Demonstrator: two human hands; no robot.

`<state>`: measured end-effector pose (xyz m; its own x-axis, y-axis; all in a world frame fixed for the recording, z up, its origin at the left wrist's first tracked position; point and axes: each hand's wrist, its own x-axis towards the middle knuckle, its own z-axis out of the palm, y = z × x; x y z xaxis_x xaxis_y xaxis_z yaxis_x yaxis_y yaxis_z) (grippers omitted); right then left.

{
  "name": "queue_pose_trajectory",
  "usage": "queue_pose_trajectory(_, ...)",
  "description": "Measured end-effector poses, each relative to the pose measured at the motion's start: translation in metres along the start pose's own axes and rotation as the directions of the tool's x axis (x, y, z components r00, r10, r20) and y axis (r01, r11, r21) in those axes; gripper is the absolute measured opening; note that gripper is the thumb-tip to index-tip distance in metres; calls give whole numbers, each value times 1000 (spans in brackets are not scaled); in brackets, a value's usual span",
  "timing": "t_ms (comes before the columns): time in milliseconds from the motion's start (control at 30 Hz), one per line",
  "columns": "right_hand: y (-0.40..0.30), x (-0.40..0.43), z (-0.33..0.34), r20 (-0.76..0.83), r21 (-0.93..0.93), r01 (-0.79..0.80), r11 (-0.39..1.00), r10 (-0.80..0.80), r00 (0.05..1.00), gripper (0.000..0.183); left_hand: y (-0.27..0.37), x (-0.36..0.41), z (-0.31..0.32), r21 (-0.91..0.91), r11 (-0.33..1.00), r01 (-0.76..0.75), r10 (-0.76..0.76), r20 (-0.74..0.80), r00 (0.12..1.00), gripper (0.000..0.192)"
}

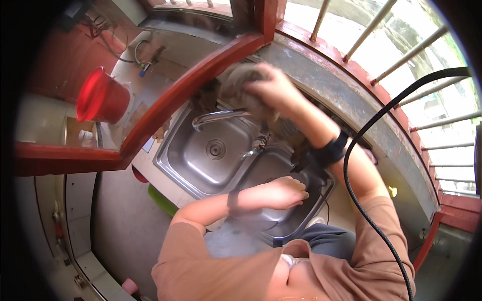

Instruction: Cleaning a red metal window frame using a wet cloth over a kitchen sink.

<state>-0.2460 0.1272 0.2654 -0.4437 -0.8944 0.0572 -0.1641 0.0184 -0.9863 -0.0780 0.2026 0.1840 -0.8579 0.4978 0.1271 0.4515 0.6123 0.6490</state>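
Note:
My right hand point(276, 88) grips a grey-brown cloth point(243, 84), blurred, at the wall side of the sink behind the faucet's base. The chrome faucet spout point(220, 116) reaches over the left basin of a stainless steel double sink point(188, 165). My left hand point(288, 192) is held over the right basin with its fingers curled; whether anything is inside them cannot be made out. A chrome faucet handle point(260, 143) stands between the basins. A dark strap is on each wrist or forearm.
A red window frame point(196, 79) juts across the counter left of the sink. Beyond it stand a red plastic bucket point(103, 96) and a pipe valve point(145, 67). Window bars point(369, 32) line the upper right. A black braided cable point(352, 150) hangs past my right arm.

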Motion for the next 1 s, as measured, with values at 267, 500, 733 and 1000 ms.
queue_pose_trajectory(267,-42,-19,-3,190,79,-109,991,92,977,30,-10,-29,-64,114,914,388,-404,325,855,28)
queue_pose_trajectory(500,-71,-42,-77,115,408,-307,860,285,952,36,14,-54,-161,42,766,642,-643,39,765,30)
queue_pose_trajectory(733,-131,-62,-108,125,410,-333,849,309,943,34,114,-51,-256,-164,757,633,-640,-382,667,37)
queue_pose_trajectory(1000,-226,-115,-136,132,532,-428,731,427,894,35,264,-69,-335,-422,568,707,-817,-388,426,36)
